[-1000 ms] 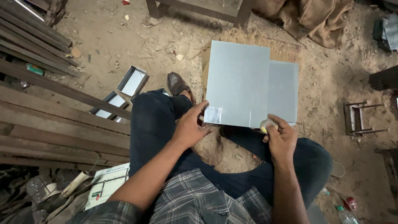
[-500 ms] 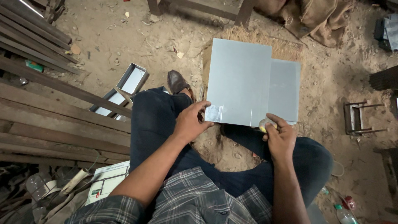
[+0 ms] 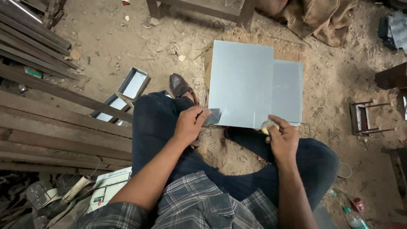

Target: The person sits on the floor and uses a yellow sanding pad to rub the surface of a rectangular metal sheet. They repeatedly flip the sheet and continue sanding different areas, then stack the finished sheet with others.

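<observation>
Metal sheet [image 3: 241, 82] between left fingers [image 3: 202, 115]

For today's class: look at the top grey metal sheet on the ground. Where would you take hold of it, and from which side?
Probably the near edge of the top metal sheet, from the seated person's side. It lies flat over a second sheet, and the left hand already pinches its near-left corner; the right hand is at the near edge.

A flat grey metal sheet [image 3: 241, 82] lies over a second sheet [image 3: 288, 91] jutting right; a small yellowish tool [image 3: 268, 125] touches its near edge.
</observation>
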